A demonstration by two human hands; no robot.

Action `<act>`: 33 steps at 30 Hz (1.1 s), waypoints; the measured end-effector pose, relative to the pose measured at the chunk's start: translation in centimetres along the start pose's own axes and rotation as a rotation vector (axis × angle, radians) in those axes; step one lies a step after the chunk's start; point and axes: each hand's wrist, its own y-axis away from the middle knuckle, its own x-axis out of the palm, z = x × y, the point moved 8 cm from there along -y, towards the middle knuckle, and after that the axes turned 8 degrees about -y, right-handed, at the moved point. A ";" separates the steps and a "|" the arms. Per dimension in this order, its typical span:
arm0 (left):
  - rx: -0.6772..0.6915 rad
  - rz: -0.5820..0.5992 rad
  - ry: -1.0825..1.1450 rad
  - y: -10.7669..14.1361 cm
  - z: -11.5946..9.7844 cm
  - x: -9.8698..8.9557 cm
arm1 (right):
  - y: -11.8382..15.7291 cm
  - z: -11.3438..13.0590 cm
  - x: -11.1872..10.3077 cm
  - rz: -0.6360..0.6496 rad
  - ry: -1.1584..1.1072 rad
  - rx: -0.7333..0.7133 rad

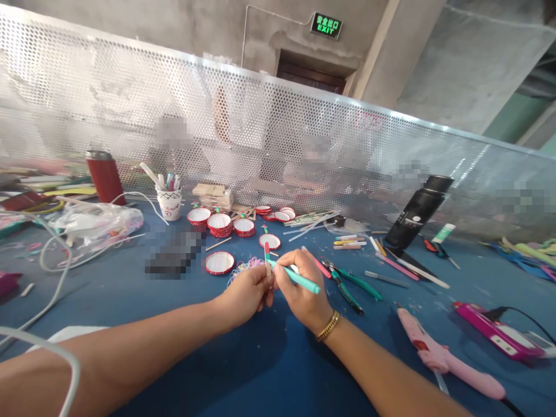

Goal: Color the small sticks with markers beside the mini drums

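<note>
My left hand (pixel 245 294) is closed on a small wooden craft stick (pixel 267 252), held upright with its upper end coloured red and a touch of green below. A teal marker (pixel 299 279) lies in the closed fingers of my right hand (pixel 304 289), its tip against the stick. Behind my left hand sits a tangle of pastel strings (pixel 243 266). A round red-rimmed white disc (pixel 219 263) lies flat to its left, and another disc (pixel 270 241) with a small coloured piece at its edge lies just beyond the stick.
Stacked red-rimmed discs (pixel 219 225) and a paper cup of markers (pixel 169 201) stand behind. Green-handled pliers (pixel 345 286), a pink glue gun (pixel 443 353) and a magenta power strip (pixel 499 330) lie right. A black bottle (pixel 417 211) and red tumbler (pixel 105 178) stand near the perforated screen (pixel 243 133).
</note>
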 end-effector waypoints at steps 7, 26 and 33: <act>0.010 -0.007 -0.005 0.0 -0.1 -0.1 | 0.0 0.1 0.0 0.005 0.000 0.003; 0.027 -0.037 0.044 0.0 -0.2 -0.3 | -0.3 0.0 -0.5 -0.030 0.049 0.006; 0.033 -0.036 0.057 0.0 -0.5 -0.4 | -0.1 0.1 -0.5 -0.043 0.009 -0.005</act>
